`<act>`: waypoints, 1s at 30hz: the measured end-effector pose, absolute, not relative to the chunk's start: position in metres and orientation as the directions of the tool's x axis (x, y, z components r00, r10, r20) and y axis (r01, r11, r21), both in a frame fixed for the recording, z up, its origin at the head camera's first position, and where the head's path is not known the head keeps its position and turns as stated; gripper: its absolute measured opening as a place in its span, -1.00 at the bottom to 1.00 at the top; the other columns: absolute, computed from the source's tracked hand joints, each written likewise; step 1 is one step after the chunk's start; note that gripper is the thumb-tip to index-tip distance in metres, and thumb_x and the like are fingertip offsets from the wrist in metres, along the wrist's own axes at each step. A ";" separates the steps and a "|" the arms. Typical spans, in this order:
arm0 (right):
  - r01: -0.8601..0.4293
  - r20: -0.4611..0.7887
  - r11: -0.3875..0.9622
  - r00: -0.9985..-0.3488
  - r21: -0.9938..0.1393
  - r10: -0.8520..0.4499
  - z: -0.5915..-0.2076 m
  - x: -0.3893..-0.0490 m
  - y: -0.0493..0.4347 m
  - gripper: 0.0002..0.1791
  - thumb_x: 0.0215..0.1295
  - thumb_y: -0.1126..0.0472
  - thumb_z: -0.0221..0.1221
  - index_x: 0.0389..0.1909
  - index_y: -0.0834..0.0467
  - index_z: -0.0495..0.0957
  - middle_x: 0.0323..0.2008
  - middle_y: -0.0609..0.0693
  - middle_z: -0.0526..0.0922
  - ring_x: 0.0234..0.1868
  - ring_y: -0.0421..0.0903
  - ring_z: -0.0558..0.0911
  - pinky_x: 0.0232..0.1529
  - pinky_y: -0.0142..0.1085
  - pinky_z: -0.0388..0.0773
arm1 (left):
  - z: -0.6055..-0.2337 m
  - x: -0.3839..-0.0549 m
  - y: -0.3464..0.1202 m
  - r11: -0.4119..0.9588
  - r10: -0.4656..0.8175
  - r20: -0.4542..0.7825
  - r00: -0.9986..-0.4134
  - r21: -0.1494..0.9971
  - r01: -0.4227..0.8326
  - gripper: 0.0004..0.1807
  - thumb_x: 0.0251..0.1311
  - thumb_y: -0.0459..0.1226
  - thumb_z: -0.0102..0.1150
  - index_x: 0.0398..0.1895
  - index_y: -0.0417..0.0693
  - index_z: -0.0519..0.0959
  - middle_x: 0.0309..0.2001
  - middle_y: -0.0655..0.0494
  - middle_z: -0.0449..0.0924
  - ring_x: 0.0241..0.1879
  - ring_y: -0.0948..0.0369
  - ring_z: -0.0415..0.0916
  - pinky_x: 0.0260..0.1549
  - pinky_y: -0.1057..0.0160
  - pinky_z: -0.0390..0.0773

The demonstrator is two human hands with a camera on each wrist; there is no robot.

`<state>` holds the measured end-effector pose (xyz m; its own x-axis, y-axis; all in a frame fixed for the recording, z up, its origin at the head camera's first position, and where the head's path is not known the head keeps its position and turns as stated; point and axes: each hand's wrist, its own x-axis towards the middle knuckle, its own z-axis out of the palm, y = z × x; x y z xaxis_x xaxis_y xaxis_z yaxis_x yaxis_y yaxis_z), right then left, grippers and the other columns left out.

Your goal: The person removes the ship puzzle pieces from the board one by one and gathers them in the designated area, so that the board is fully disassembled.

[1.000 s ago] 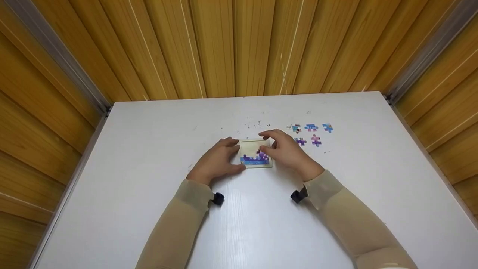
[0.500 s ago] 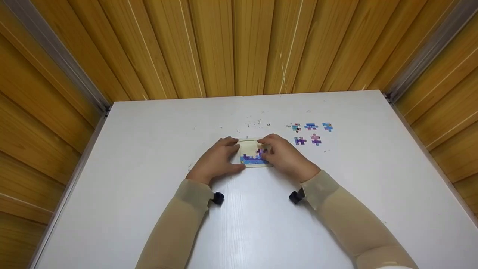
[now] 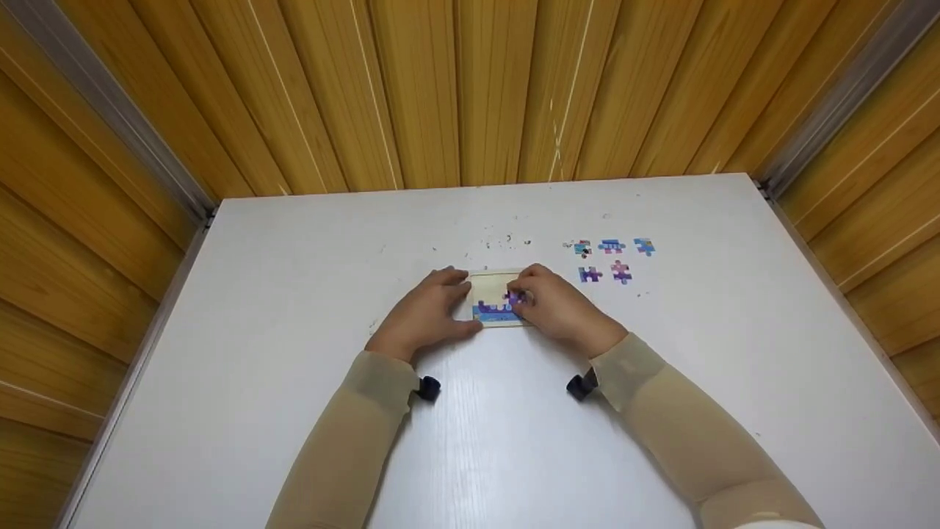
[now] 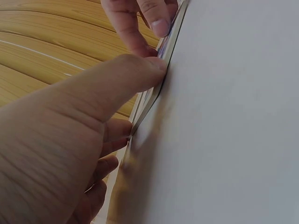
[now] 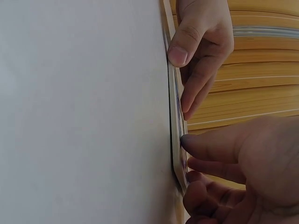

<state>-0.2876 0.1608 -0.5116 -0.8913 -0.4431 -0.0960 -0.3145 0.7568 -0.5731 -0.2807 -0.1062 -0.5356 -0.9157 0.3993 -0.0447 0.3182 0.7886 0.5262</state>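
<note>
My left hand (image 3: 429,317) spread in a wide C, gripping the left end of the shallow puzzle tray (image 3: 487,283), thumb at near corner, fingers at far; tray lies flat on the white tabletop (image 3: 470,426), between both hands; my right hand (image 3: 565,312) bent narrow over its right side, thumb and fingertips at a purple piece (image 3: 512,297); cannot tell whether pinching or merely pressing.

Risks, as I judge them: a sideways push could pop that piece off its neighbours, or lift the blue strip (image 3: 498,317) below; pressing with a knob misaligned might bend a tab; a slack left grip could let the tray skate on the smooth top.

Materials: tray pale, woodlike, thin-rimmed; five loose pieces (image 3: 611,246) flat, knobbed, brightly printed; wall panels (image 3: 418,95) grained, yellow-brown, ribbed.
</note>
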 end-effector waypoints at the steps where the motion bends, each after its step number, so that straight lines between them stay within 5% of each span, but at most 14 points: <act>1: -0.314 -0.100 0.759 -0.891 -0.570 -0.443 -0.512 -0.288 0.161 -0.51 0.66 0.17 0.28 0.48 0.27 0.65 0.42 0.20 0.59 0.43 0.19 0.65 0.60 0.14 0.55 | -0.536 -0.281 -0.106 0.788 0.401 -0.043 -0.915 0.526 0.320 -0.08 0.31 0.15 0.58 0.66 0.02 0.53 0.75 0.16 0.35 0.83 0.02 0.14 0.81 0.00 0.23; 30: -0.256 -0.115 0.763 -0.912 -0.594 -0.395 -0.514 -0.290 0.159 -0.54 0.58 0.22 0.36 0.40 0.21 0.62 0.37 0.18 0.60 0.33 0.14 0.66 0.53 0.11 0.58 | -0.535 -0.281 -0.106 0.779 0.405 -0.041 -0.913 0.538 0.322 -0.05 0.31 0.14 0.59 0.66 -0.08 0.52 0.75 0.08 0.36 0.84 0.00 0.13 0.80 -0.02 0.26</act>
<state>-0.2897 0.1589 -0.5136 -0.9115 -0.3949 -0.1147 -0.2556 0.7626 -0.5942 -0.2811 -0.1062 -0.5350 -0.9132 0.4055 -0.0408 0.3219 0.7789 0.5382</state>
